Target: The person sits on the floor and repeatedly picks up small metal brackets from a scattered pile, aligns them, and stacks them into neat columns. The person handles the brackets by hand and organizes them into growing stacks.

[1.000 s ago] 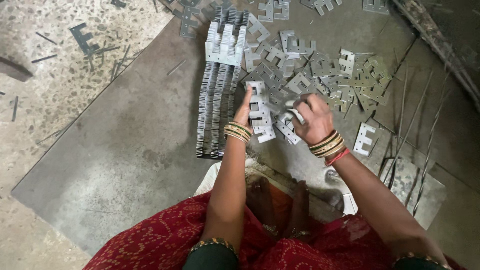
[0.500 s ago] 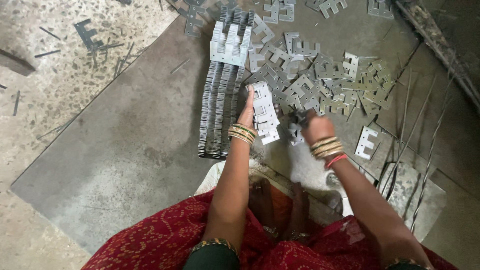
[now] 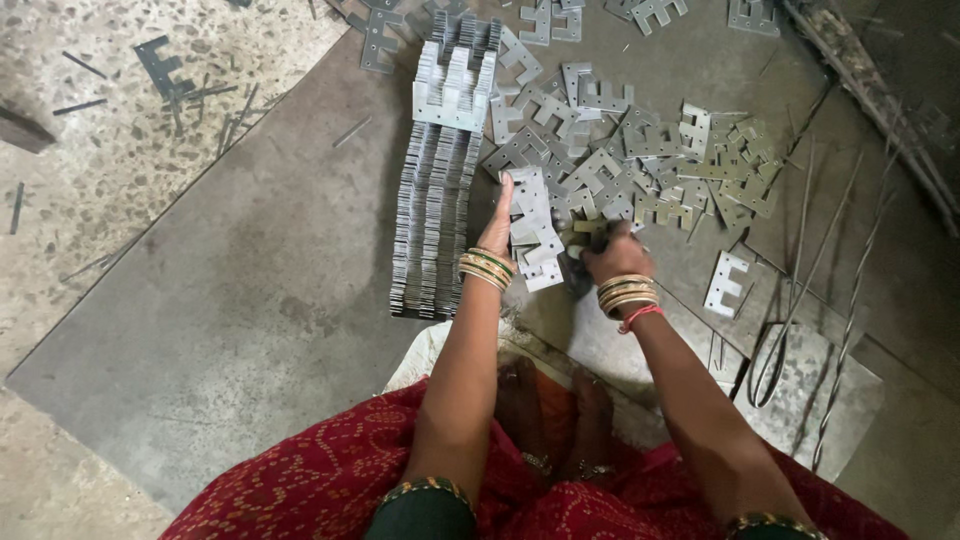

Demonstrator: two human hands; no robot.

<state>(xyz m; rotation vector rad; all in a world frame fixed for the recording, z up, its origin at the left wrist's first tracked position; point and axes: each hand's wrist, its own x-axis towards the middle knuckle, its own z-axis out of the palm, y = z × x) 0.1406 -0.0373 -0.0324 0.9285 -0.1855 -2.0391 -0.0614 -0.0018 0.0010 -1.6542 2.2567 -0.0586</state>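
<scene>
Your left hand (image 3: 497, 222) stands on edge with the fingers straight and together, the palm pressed flat against the side of a short stack of E-shaped metal plates (image 3: 532, 228). It does not grip that stack; it braces it from the left, and the plates lean in a fanned row from your fingertips back toward your wrist. Gold and green bangles (image 3: 486, 268) sit on that wrist.

Your right hand (image 3: 606, 252) is just to the right of the same stack, curled over with the knuckles up. The fingers are folded down on the near end of the loose plates, but the back of the hand hides the fingertips, so I cannot tell whether they have closed on a plate or only rest on the pile. Gold bangles and a red thread (image 3: 630, 300) circle this wrist.

Left of your left hand, touching nothing you hold, lies a long packed row of plates (image 3: 435, 210) on edge, running away from you, with a few flat plates (image 3: 452, 85) laid on its far end. Beyond and to the right of your right hand spreads a loose heap of plates (image 3: 650, 165), some silver, some yellowish. One single plate (image 3: 726, 283) lies apart, to the right of your right wrist. Everything sits on a grey metal sheet (image 3: 250, 310) on the floor, and bent wire rods (image 3: 830, 290) lie further right.
</scene>
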